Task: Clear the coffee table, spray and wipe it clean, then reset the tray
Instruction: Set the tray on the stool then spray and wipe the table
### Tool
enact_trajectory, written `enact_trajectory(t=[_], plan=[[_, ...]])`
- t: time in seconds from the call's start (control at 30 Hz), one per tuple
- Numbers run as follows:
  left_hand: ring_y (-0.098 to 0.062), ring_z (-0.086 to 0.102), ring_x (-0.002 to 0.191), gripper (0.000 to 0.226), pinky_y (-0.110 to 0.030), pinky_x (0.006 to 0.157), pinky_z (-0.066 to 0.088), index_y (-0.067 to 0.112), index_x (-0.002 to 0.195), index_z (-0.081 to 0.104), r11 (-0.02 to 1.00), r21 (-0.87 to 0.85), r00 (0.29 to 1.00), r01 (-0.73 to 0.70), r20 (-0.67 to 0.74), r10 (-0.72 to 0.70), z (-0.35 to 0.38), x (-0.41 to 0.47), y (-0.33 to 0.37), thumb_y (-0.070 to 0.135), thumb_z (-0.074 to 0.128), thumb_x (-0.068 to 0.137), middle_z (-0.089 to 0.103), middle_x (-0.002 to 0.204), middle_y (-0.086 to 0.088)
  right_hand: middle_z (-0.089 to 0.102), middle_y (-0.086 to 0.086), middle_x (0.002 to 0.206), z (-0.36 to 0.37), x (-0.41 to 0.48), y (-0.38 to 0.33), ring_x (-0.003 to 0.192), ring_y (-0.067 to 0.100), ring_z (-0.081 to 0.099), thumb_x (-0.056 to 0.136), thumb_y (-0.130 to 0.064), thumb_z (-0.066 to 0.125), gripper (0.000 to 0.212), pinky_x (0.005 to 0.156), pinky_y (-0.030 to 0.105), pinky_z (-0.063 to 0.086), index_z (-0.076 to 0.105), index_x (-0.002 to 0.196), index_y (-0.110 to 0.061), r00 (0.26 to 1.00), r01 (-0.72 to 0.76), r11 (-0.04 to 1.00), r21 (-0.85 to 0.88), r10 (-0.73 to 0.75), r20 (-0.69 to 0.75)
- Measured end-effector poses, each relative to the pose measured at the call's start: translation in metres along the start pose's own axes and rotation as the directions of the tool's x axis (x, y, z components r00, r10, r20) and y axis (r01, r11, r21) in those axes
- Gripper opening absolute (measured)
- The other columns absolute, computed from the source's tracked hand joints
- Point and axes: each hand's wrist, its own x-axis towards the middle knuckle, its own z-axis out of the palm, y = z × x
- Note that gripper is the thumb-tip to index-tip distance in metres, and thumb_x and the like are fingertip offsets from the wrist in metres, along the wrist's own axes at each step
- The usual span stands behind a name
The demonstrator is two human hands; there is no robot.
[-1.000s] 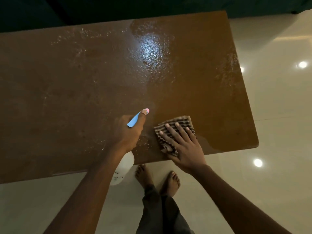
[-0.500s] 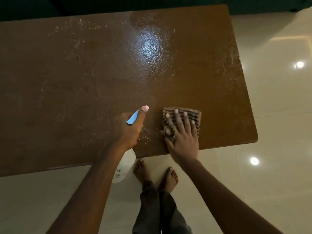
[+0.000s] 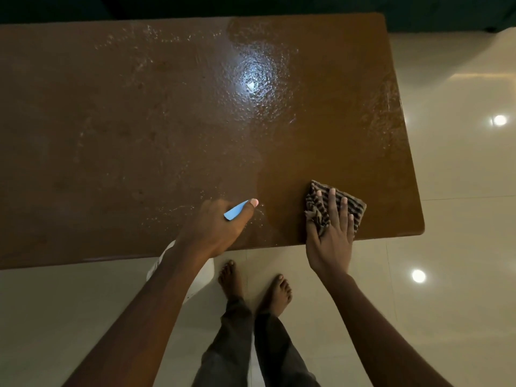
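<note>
Wet brown coffee table (image 3: 167, 129), glossy tiles (image 3: 460, 191)

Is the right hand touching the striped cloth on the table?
Touching. The head view shows the right hand flat on the striped cloth, its fingers spread across it.

Wet brown coffee table (image 3: 167, 129) bears striped cloth (image 3: 354, 205).

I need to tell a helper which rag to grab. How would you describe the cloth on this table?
Look at the brown coffee table, at its near right corner. The cloth lies there, pressed flat under the right hand. It is brown with dark stripes and crumpled, and it is the only thing lying on the table; the left hand beside it holds a spray bottle.
</note>
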Motion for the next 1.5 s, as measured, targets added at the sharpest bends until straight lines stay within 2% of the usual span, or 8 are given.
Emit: enact_trajectory(t=[0.2,0.33,0.5,0.73,0.93,1.03,1.23,1.5], plan=[[-0.031,0.067,0.069,0.059,-0.042,0.061,0.058,0.007,0.081,0.065,0.993,-0.06,0.995,0.101,-0.016,-0.102,-0.015,-0.003,-0.031,0.064,0.048,0.085,0.068,0.076,-0.016,-0.013,-0.023,0.16,0.012,0.019,-0.006,0.151,0.011,-0.016,0.091,-0.059,0.019,0.07,0.124,0.04,-0.003,0.006,0.156,-0.037,1.0,0.024,0.996,-0.086,-0.023,0.015],[-0.025,0.063,0.064,0.056,-0.024,0.046,0.049,0.006,0.082,0.066,0.986,-0.157,0.996,0.062,-0.05,-0.07,-0.03,-0.005,-0.04,0.058,0.047,0.087,0.069,0.08,-0.018,-0.012,-0.016,0.164,0.032,0.042,-0.03,0.151,0.015,-0.018,0.092,-0.062,0.017,0.075,0.123,0.039,-0.007,0.033,0.154,-0.023,1.0,0.028,0.965,-0.26,-0.023,0.021],[-0.025,0.056,0.058,0.078,-0.02,0.038,0.042,-0.004,0.081,0.063,0.961,-0.275,0.996,-0.004,-0.092,-0.022,-0.055,-0.009,-0.052,0.071,0.043,0.075,0.064,0.076,-0.024,-0.008,-0.009,0.166,0.078,0.02,-0.091,0.152,0.023,-0.013,0.096,-0.063,0.021,0.069,0.123,0.042,-0.005,0.006,0.157,-0.036,0.971,0.234,0.917,-0.323,-0.201,0.131],[-0.031,0.059,0.059,0.08,-0.025,0.04,0.045,-0.003,0.08,0.063,0.968,-0.243,0.996,-0.064,-0.068,0.049,-0.078,-0.008,-0.068,0.073,0.041,0.072,0.063,0.075,-0.024,0.0,-0.008,0.166,0.074,-0.032,-0.037,0.153,0.021,-0.007,0.096,-0.063,0.029,0.07,0.122,0.043,-0.002,0.005,0.157,-0.039,0.748,0.661,0.641,-0.391,-0.524,0.406],[-0.025,0.059,0.055,0.063,-0.021,0.037,0.043,0.003,0.076,0.065,0.973,-0.226,0.998,-0.047,-0.046,0.038,-0.086,-0.008,-0.084,0.063,0.047,0.084,0.066,0.071,-0.018,-0.01,-0.017,0.163,0.038,0.007,-0.029,0.151,0.014,-0.013,0.096,-0.059,0.022,0.067,0.122,0.039,-0.005,-0.008,0.154,-0.04,0.987,0.156,0.928,-0.339,-0.131,0.096],[-0.023,0.062,0.057,0.062,-0.025,0.043,0.048,0.007,0.075,0.066,0.989,-0.149,0.999,-0.024,-0.024,0.021,-0.085,-0.01,-0.092,0.065,0.046,0.084,0.068,0.071,-0.013,-0.007,-0.009,0.166,0.067,0.024,-0.077,0.152,0.019,-0.011,0.097,-0.055,0.028,0.072,0.123,0.043,-0.004,0.0,0.158,-0.027,0.993,-0.104,0.958,-0.267,0.087,-0.076],[-0.033,0.065,0.067,0.066,-0.045,0.056,0.055,0.005,0.075,0.067,0.997,-0.052,0.999,-0.047,0.001,0.048,-0.083,-0.024,-0.106,0.067,0.047,0.085,0.068,0.073,-0.017,-0.005,-0.012,0.165,0.085,-0.008,-0.077,0.152,0.016,-0.011,0.098,-0.057,0.023,0.065,0.123,0.038,-0.003,-0.011,0.152,-0.047,0.89,0.448,0.821,-0.352,-0.376,0.257],[-0.027,0.056,0.05,0.089,-0.047,0.051,0.053,0.002,0.071,0.061,1.0,-0.001,1.0,0.028,0.013,-0.028,-0.09,-0.028,-0.126,0.087,0.036,0.072,0.063,0.068,-0.02,-0.007,-0.019,0.163,0.068,-0.012,-0.074,0.15,0.008,-0.013,0.097,-0.053,0.021,0.064,0.123,0.037,-0.004,-0.01,0.151,-0.045,0.998,0.067,0.983,-0.172,-0.064,0.021]])
